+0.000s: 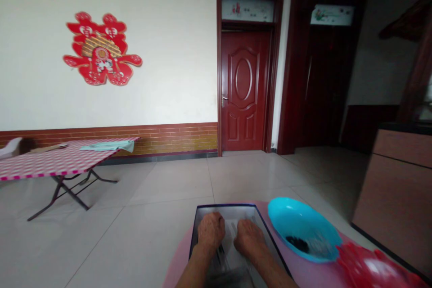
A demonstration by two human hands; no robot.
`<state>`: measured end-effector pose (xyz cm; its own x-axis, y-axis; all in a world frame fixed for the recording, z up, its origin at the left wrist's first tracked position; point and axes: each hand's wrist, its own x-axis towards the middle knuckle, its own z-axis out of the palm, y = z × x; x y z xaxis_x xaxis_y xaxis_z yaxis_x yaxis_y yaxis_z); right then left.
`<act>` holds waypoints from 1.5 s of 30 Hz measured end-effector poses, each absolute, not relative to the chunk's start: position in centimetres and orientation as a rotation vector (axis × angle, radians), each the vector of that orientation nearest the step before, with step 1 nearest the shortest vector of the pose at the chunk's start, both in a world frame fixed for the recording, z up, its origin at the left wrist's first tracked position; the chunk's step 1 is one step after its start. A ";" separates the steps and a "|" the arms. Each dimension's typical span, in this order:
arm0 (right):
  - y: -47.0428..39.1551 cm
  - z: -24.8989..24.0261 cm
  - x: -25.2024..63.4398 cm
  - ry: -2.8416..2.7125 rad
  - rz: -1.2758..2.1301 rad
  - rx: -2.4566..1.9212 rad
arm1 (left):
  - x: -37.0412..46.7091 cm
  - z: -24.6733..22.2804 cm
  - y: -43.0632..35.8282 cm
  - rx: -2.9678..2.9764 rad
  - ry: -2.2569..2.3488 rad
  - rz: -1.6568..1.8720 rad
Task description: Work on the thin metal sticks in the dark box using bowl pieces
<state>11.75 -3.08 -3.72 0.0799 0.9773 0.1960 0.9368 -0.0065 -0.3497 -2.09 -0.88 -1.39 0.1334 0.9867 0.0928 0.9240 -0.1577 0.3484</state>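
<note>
A shallow box with dark blue edges (225,206) rests on a pink round table. My left hand (212,230) is closed over its left half, fingers curled downward. Thin dark, slender pieces (221,255) show just below that hand; their kind is too blurred to tell. Toward the box's right side my right hand (249,235) is also closed, a short gap from the left. My fists hide whatever the fingers grip. Some clear, shiny material lies in the box between my forearms.
Right of the box, a blue plastic basin (293,209) holds black items and clear plastic. A red plastic bag (378,265) lies beside it on the pink table (180,252). A folding table with checked cloth (43,162) stands left; a brown cabinet (394,189) stands right.
</note>
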 end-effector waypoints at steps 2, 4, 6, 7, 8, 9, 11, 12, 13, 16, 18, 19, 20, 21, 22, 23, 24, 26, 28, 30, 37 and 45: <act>-3.0 -3.1 11.7 -1.858 0.123 -2.047 | -2.1 -1.3 -0.9 2.177 1.865 0.497; -2.9 -2.3 11.4 -1.828 0.112 -2.086 | -2.0 -1.3 -0.8 2.149 1.833 0.551; -2.8 -1.4 10.8 -1.834 0.163 -2.052 | -1.9 -1.3 -0.7 2.123 1.791 0.608; -2.7 -1.1 10.5 -1.852 0.205 -1.998 | -1.8 -1.2 -0.6 2.110 1.771 0.641; -2.6 -0.8 10.2 -1.872 0.252 -1.922 | -1.7 -1.1 -0.5 2.096 1.757 0.680; -2.5 -0.7 10.0 -1.885 0.299 -1.835 | -1.6 -1.1 -0.3 2.079 1.755 0.727; -2.4 -0.7 9.7 -1.878 0.373 -1.668 | -1.5 -0.8 -0.2 2.031 1.791 0.844; -2.3 -0.9 9.7 -1.874 0.392 -1.608 | -1.6 -0.6 -0.1 2.000 1.827 0.907; -2.3 -1.2 9.7 -1.885 0.399 -1.576 | -1.7 -0.5 -0.1 1.968 1.866 0.968; -2.4 -2.4 9.9 -2.007 0.386 -1.607 | -2.3 -0.1 -0.1 1.887 1.947 1.135; -2.6 -3.2 9.8 -2.077 0.404 -1.660 | -2.6 -0.2 -0.1 1.836 1.931 1.294; -2.8 -3.4 9.8 -2.092 0.420 -1.676 | -2.7 -0.3 0.0 1.812 1.908 1.374; -2.9 -3.6 9.8 -2.096 0.429 -1.687 | -2.8 -0.4 0.0 1.789 1.884 1.440; -3.1 -3.7 9.7 -2.100 0.434 -1.694 | -2.8 -0.6 0.1 1.773 1.865 1.483; -3.2 -3.7 9.7 -2.108 0.435 -1.698 | -2.8 -0.8 0.1 1.769 1.855 1.501; -3.4 -3.7 9.6 -2.116 0.426 -1.706 | -2.8 -1.0 0.2 1.767 1.848 1.509; -3.4 -3.6 9.6 -2.124 0.404 -1.713 | -2.8 -1.1 0.2 1.767 1.843 1.515; -3.6 -3.5 9.6 -2.115 0.338 -1.746 | -2.8 -1.3 0.3 1.766 1.840 1.525; -3.6 -3.5 9.6 -2.081 0.295 -1.784 | -2.8 -1.4 0.4 1.761 1.846 1.530; -3.6 -3.5 9.5 -2.063 0.307 -1.807 | -2.9 -1.3 0.3 1.758 1.854 1.526; -3.9 -3.7 8.4 -2.047 0.199 -2.009 | -2.6 -1.4 0.2 1.804 1.845 1.479; -3.4 -3.4 9.0 -2.037 0.115 -1.970 | -2.5 -1.0 -0.3 1.848 1.855 1.333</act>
